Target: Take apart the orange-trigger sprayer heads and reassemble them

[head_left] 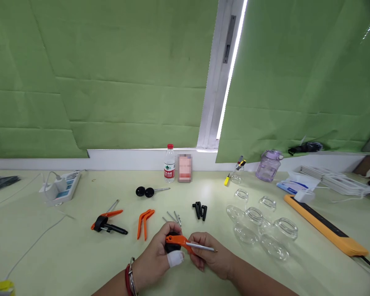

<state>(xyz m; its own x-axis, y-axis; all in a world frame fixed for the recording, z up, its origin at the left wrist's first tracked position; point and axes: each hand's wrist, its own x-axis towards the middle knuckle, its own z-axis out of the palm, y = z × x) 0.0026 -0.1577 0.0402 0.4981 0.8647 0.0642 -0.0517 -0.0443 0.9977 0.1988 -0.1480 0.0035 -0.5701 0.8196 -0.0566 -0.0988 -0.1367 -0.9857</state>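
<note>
My left hand (156, 257) is holding a black cap (172, 248) low at centre of the surface (89, 259), fingers clamping round it. My right hand (212, 253) is pinching the orange lever (177, 239) near its far end; a metal rod (203, 247) is running out past those fingers.

Progress, my guess: 1 assembled unit (102, 223) at left is looking joined up; the piece in hand is looking partway, no nozzle showing. Lying loose: 2 spare levers (146, 218), 2 spare caps (149, 192), black nozzles (199, 209), metal pins (179, 219).

Hard to read: my taped thumb is hiding some cap, right fingers are covering the lever's end, pins are partly overlapping, and a yellow item (1, 288) is getting cut off lower left.
</note>
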